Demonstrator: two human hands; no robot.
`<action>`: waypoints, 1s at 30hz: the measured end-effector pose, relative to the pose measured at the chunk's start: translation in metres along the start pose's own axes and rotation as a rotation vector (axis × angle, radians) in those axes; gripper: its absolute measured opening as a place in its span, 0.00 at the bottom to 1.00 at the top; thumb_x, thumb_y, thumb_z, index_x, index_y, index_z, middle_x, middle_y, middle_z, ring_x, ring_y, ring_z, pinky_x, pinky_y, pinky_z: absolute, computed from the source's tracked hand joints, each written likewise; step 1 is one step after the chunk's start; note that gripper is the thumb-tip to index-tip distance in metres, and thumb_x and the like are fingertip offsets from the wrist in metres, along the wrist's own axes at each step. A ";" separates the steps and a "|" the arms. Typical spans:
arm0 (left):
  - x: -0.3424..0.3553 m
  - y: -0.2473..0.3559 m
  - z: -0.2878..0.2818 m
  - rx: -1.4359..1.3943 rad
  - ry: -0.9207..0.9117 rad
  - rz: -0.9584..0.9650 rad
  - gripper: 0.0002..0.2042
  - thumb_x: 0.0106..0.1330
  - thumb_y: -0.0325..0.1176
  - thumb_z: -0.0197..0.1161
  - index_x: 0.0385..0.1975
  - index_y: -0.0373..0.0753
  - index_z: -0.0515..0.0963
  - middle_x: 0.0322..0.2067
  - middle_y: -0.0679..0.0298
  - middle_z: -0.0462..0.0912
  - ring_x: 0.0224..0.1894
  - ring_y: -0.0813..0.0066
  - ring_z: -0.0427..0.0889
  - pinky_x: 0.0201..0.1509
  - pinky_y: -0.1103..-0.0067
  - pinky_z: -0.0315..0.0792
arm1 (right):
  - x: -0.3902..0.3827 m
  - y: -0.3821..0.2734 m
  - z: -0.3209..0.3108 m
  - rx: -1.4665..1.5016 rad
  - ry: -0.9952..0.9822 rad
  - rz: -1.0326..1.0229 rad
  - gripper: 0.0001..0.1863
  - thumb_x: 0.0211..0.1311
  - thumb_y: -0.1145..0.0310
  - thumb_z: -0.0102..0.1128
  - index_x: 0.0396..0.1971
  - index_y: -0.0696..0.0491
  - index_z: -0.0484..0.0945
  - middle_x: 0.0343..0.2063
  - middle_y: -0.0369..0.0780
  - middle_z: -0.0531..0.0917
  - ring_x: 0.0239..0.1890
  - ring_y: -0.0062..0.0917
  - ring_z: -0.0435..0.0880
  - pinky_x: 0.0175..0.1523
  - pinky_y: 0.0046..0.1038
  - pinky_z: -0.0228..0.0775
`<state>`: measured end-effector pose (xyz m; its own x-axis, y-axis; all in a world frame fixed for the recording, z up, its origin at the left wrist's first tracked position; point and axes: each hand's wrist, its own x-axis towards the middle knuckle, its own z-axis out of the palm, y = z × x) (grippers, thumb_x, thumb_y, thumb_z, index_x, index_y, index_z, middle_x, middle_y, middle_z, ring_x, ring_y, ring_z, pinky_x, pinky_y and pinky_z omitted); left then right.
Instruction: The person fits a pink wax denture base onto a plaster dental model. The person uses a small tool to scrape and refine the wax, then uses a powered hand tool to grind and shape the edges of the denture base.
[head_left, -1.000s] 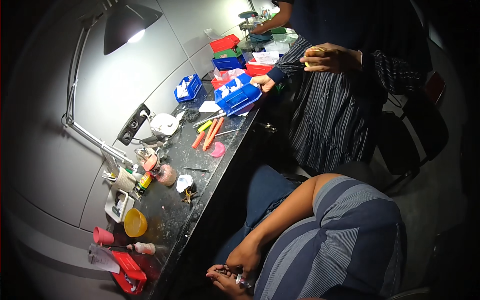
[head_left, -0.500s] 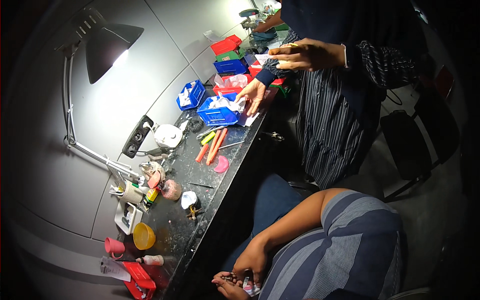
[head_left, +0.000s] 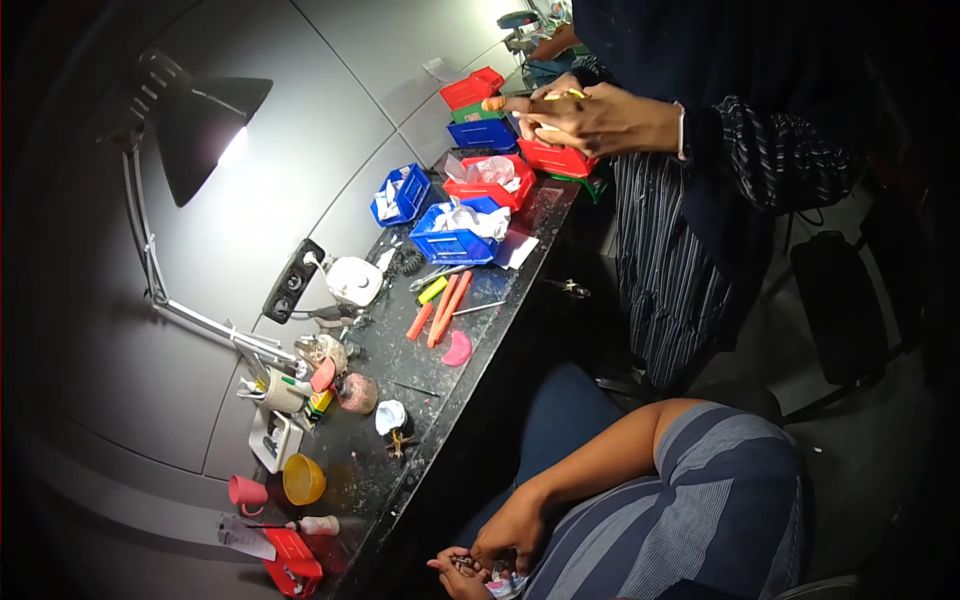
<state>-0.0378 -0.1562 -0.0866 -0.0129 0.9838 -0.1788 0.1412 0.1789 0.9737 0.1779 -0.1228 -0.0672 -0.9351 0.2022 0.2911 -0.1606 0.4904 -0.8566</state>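
Note:
At the lower edge, my right hand [head_left: 508,535] bends down over my left hand [head_left: 452,576], close to my striped shirt. The fingers of both are closed together. A small dark, metallic-looking piece [head_left: 463,562] shows among the left fingers; its kind is too small to tell. Just beside them, partly covered by the right hand, lies a pink and whitish thing [head_left: 497,583]. Across from me a person in dark striped clothes stands with both hands [head_left: 570,118] together, fingering something with a bit of yellow-green on it.
A black worktop [head_left: 380,480] runs along the wall. Blue bins [head_left: 455,245], a red bin [head_left: 485,195], orange-red sticks [head_left: 448,310], a pink crescent piece [head_left: 457,349], a yellow bowl [head_left: 303,480] and a pink mug [head_left: 247,494] stand or lie there. A desk lamp [head_left: 195,130] overhangs it.
The whole view has shifted slightly. The standing person's lower hand has left the blue bin and come up to the other hand. My hands stay together near my lap.

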 end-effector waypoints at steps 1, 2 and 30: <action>0.000 0.001 -0.001 0.001 0.007 0.012 0.34 0.79 0.66 0.35 0.30 0.40 0.73 0.20 0.74 0.64 0.21 0.87 0.61 0.25 0.90 0.55 | 0.001 -0.002 -0.002 -0.010 -0.005 -0.008 0.20 0.48 0.66 0.76 0.35 0.64 0.80 0.39 0.53 0.79 0.50 0.48 0.77 0.56 0.44 0.68; -0.001 0.002 -0.001 -0.021 -0.005 -0.012 0.34 0.78 0.67 0.34 0.30 0.40 0.73 0.20 0.74 0.64 0.21 0.88 0.62 0.25 0.90 0.55 | 0.001 -0.005 -0.003 -0.012 -0.020 -0.011 0.19 0.48 0.67 0.76 0.34 0.64 0.79 0.38 0.53 0.79 0.49 0.48 0.77 0.55 0.44 0.68; -0.011 0.037 0.037 0.121 -0.209 0.126 0.35 0.79 0.66 0.30 0.38 0.37 0.73 0.30 0.70 0.69 0.29 0.85 0.67 0.34 0.86 0.63 | -0.035 -0.037 -0.016 -0.161 -0.014 -0.164 0.16 0.46 0.72 0.71 0.27 0.66 0.74 0.39 0.49 0.73 0.48 0.42 0.75 0.55 0.43 0.67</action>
<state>0.0046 -0.1615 -0.0542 0.2148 0.9720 -0.0950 0.2460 0.0403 0.9684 0.2219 -0.1348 -0.0386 -0.9050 0.0976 0.4140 -0.2593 0.6450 -0.7189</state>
